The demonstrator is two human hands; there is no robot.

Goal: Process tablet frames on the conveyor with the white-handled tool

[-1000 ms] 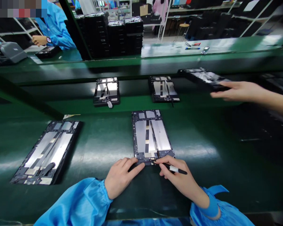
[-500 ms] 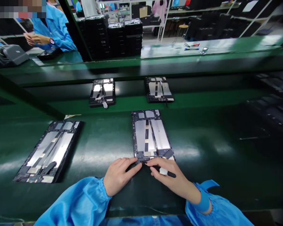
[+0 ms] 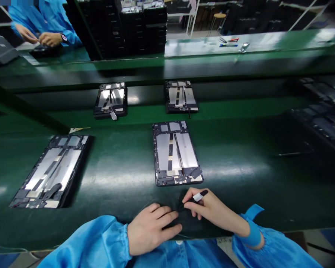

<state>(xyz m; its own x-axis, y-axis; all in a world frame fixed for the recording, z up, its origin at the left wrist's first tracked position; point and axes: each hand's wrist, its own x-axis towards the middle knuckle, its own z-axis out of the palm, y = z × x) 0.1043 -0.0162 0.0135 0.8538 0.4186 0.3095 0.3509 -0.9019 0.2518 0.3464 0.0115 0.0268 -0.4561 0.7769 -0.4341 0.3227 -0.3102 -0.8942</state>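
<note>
My right hand [image 3: 205, 204] is closed around a slim black tool with a white band [image 3: 197, 196], which looks like tweezers. Its dark tip points down-left, close to my left fingertips; the tip's exact shape is hard to make out. My left hand [image 3: 156, 227] is open, palm down and fingers stretched out, low over the bench's front edge. Just beyond both hands, touched by neither, lies an opened tablet [image 3: 177, 152]. Silvery panels, a dark flat cable and a thin black cable show inside it, and a small dark piece sits at its lower right corner.
Another opened tablet [image 3: 51, 171] lies at left on the green bench [image 3: 114, 160]. Two more, a left one [image 3: 111, 99] and a right one [image 3: 181, 96], rest farther back. Dark devices [image 3: 324, 119] stand at right. Across the bench, a co-worker's hands [image 3: 41, 37] work near stacked black trays [image 3: 145, 33].
Both hands have drawn back from the tablet's lower edge toward me, the right still holding the black tool. The tablet's lower edge now shows uncovered. The view has tilted down.
</note>
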